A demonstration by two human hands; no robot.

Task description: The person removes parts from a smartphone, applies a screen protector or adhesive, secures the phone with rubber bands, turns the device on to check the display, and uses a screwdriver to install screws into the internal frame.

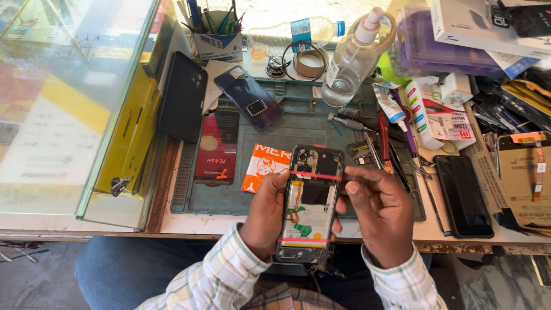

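My left hand [265, 215] holds an opened smartphone [309, 204] upright over the front edge of the bench, its back cover off and its inner parts showing. Two thin red bands cross the phone, one near the top and one near the bottom. My right hand [380, 212] is at the phone's right side, thumb and fingertips touching its upper right edge by the top red band. A purple phone back cover [248, 96] lies on the teal work mat [298, 123] behind.
A black phone [182, 96] and a red packet [217, 146] lie at the mat's left, an orange card [263, 166] in the middle. A clear liquid bottle [349, 63], tweezers and tools [383, 138], another black phone [464, 195] and boxes crowd the right. A glass case [69, 103] stands at the left.
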